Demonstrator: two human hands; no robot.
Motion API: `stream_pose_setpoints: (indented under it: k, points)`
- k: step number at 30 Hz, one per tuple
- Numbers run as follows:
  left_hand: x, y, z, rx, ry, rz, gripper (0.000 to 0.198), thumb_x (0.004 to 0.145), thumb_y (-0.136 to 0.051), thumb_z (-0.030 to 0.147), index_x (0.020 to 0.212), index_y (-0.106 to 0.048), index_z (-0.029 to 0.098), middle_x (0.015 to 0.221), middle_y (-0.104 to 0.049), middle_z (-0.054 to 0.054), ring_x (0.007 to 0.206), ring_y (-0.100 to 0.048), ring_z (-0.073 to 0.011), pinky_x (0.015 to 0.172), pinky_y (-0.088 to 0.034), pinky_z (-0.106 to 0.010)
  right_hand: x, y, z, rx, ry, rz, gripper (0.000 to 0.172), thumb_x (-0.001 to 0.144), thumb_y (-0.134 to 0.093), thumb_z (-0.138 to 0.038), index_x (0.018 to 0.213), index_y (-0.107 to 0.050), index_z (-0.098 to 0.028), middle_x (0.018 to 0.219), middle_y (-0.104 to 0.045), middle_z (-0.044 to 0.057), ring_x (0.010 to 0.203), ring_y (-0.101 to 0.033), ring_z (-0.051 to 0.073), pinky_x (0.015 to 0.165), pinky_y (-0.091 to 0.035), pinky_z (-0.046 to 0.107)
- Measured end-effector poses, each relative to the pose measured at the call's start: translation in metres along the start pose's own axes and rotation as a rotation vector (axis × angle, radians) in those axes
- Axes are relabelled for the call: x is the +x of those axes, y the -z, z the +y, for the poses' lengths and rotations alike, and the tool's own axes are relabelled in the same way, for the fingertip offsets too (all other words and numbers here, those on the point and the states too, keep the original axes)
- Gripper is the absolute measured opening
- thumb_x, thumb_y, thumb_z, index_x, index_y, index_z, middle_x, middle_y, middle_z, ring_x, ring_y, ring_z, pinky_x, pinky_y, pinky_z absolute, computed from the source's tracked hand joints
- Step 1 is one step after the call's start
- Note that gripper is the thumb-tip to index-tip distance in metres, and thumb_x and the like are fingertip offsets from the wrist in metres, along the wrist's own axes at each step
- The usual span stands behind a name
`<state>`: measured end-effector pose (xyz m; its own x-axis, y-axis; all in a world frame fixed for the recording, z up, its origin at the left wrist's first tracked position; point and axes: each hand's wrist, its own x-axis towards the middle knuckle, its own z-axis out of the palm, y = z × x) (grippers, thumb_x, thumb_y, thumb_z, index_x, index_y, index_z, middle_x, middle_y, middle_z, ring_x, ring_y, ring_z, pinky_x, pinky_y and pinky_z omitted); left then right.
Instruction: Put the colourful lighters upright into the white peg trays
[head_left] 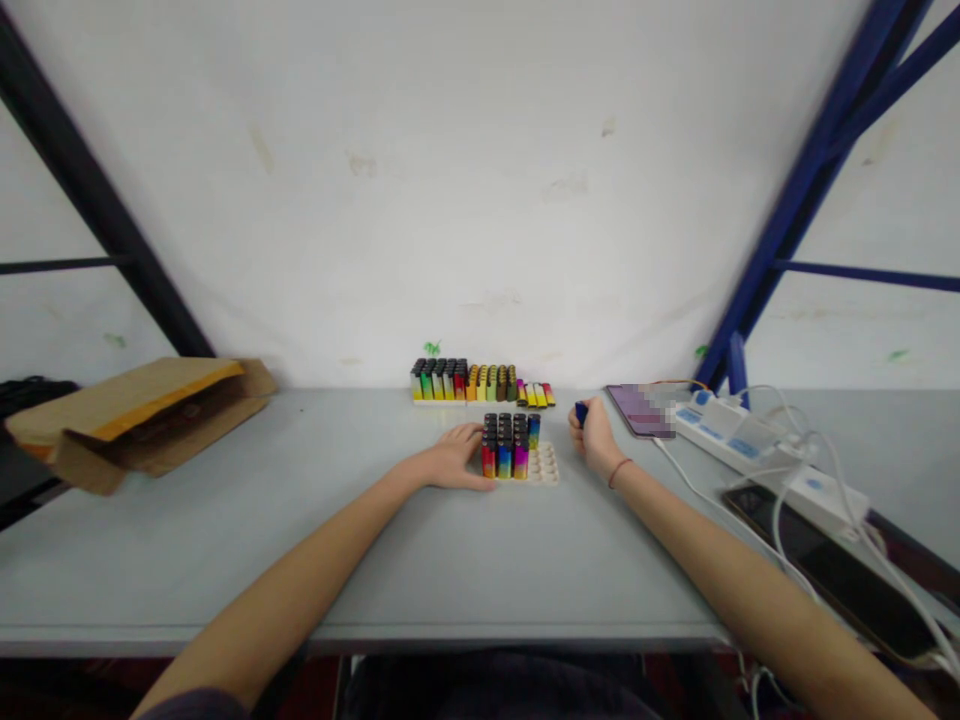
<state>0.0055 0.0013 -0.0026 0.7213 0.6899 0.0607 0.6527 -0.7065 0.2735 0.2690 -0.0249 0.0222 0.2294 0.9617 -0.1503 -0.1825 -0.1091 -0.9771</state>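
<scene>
A pale tray (545,465) stands mid-table, its left part filled with upright black-topped lighters (505,450) in red, blue and purple; holes show at its right. My left hand (452,460) lies at the tray's left side, fingers spread, thumb along the front corner. To the right of the tray, my right hand (595,435) is closed around a small dark blue object (581,411), mostly hidden by the fingers. Behind the tray are a row of black-topped lighters (439,380), a group with yellow and brown tops (491,383), and several loose lighters lying down (535,394).
An open cardboard box (150,410) sits at the left. On the right are a phone (637,411), a white power strip (720,437) with plugs and tangled white cables, and a dark phone (832,565). A wall and blue metal posts (787,210) bound the table.
</scene>
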Motion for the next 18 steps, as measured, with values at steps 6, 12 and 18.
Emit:
stream_pose_setpoints:
  k: [6,12,18]
  points:
    - [0.0,0.002,0.002,0.0,0.011,-0.015,0.095,0.07,-0.064,0.069,0.139,-0.036,0.009,0.147,-0.034,-0.021,0.137,-0.03,-0.0368,0.115,-0.023,-0.045,0.0,-0.001,0.003,-0.012,-0.029,0.005,0.041,0.089,-0.022,-0.035,0.051,-0.03,-0.023,0.036,-0.02,-0.007,0.029,-0.013,0.007,0.032,-0.008,0.021]
    - [-0.001,0.003,0.004,0.007,0.023,-0.029,0.095,0.07,-0.063,0.068,0.139,-0.036,0.009,0.148,-0.032,-0.022,0.138,-0.028,-0.0379,0.115,-0.022,-0.046,0.003,0.0,0.009,-0.041,-0.003,0.044,0.048,0.09,-0.025,-0.053,0.052,-0.03,-0.023,0.037,-0.02,-0.008,0.028,-0.015,0.007,0.031,-0.01,0.021]
    - [-0.001,0.003,0.003,-0.007,0.015,-0.019,0.095,0.069,-0.064,0.069,0.14,-0.036,0.011,0.148,-0.033,-0.02,0.137,-0.029,-0.0377,0.115,-0.022,-0.046,0.007,0.002,0.014,-0.045,0.032,0.014,0.043,0.09,-0.026,-0.045,0.052,-0.028,-0.025,0.036,-0.02,-0.007,0.029,-0.014,0.008,0.031,-0.009,0.021]
